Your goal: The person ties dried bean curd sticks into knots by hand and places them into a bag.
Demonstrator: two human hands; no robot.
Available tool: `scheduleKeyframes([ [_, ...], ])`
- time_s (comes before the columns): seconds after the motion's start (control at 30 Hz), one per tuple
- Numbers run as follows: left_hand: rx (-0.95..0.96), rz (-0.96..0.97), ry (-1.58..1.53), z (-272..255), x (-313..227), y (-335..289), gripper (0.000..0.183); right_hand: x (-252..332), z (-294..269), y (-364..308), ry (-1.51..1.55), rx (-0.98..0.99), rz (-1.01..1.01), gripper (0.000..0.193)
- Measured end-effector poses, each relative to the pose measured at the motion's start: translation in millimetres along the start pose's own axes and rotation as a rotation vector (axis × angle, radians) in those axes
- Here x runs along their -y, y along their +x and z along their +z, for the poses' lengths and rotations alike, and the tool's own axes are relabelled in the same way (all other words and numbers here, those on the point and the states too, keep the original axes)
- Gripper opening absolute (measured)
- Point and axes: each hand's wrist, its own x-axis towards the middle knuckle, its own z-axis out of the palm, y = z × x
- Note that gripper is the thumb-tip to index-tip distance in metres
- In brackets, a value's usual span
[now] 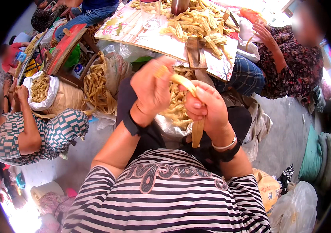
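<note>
A long, flat yellowish strip (197, 134) runs between my hands, in front of my chest. My right hand (211, 106) pinches it between thumb and fingers, and its tail hangs below. My left hand (152, 87), smeared by motion, is closed around the strip's upper end. Below the hands, between my knees, a white sack (169, 130) holds many folded yellow pieces (179, 112), partly hidden by my hands. A small wooden block with a slot (193, 54) sits at the near edge of the table, just beyond my hands.
A table (122, 29) ahead carries a heap of yellow strips (200, 21), a clear jar (150, 15) and a metal cup (180, 7). Sacks of strips (99, 83) stand to the left. Co-workers sit left and right. Plastic bags (295, 206) lie at lower right.
</note>
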Motion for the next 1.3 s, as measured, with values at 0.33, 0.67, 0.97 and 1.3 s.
scheduleKeyframes([
  [0.33,0.461,-0.690,-0.011,2.0,-29.3,-20.2,0.036,-24.7,6.0,-7.8,-0.748,-0.319,-0.251,0.021],
  [0.67,0.498,-0.224,0.194,-3.7,-37.9,-25.4,0.009,-17.2,-16.0,-19.3,0.140,-0.068,0.482,0.027],
  [0.97,0.526,-0.611,0.006,-5.6,-32.2,-23.9,0.008,-3.1,-16.4,-33.3,-0.128,-0.034,0.234,0.022],
  [1.3,0.513,-0.374,0.008,-3.1,-39.0,-24.3,0.018,-24.4,-30.2,-28.3,0.191,-0.018,0.066,0.014],
])
